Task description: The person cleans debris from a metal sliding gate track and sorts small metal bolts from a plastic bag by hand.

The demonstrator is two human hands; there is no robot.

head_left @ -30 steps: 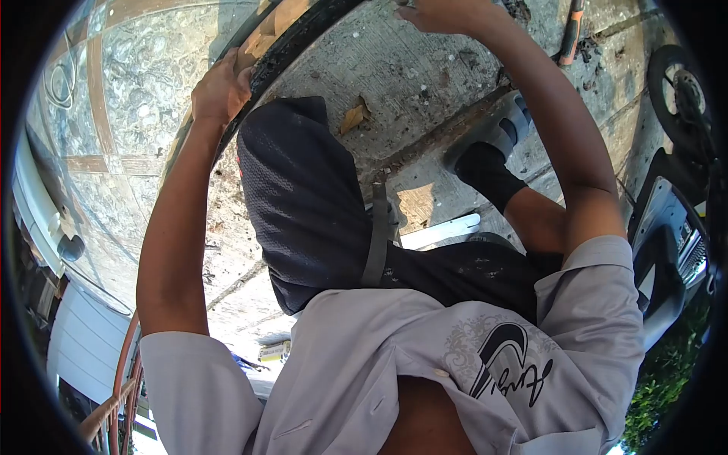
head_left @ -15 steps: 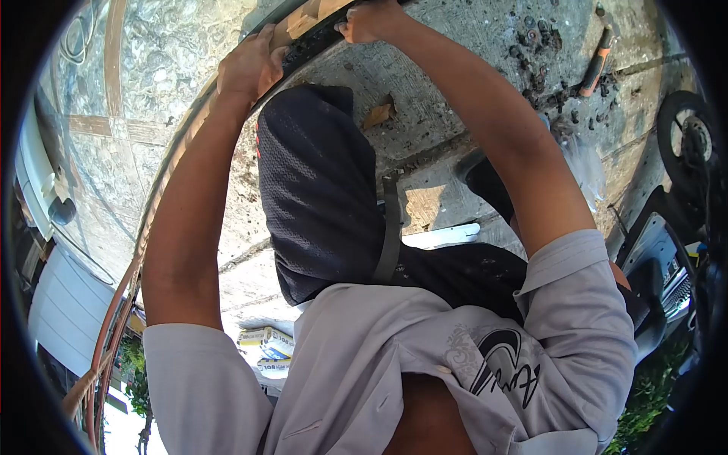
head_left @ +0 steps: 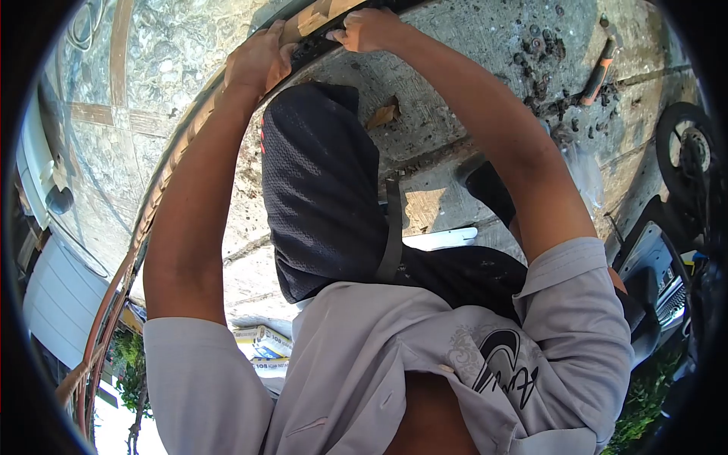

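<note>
1. Seated over a concrete floor (head_left: 447, 68), both arms raised to a large tyre (head_left: 171, 163) arcing from the lower left of the frame up past the knee to the top centre.
2. Left hand (head_left: 258, 61) clamped on the tyre's tan sidewall, fingers curled tight over the edge, thumb side hidden.
3. Right hand (head_left: 368, 30) just beside it, fingers bent and pressed together, hooked on the black bead where the tread turns inward.
4. Likely trouble: a slip of either grip under strain, with the bead springing back and pinching fingertips caught between rubber layers.
5. Also at risk: balance, with the tyre leaning across the dark-shorted knee (head_left: 318, 136) and only two close-set grips steadying it.
6. Loose nuts and grit by an orange-handled hammer (head_left: 599, 72) near the floor's far right edge; poor footing if stepped on.
</note>
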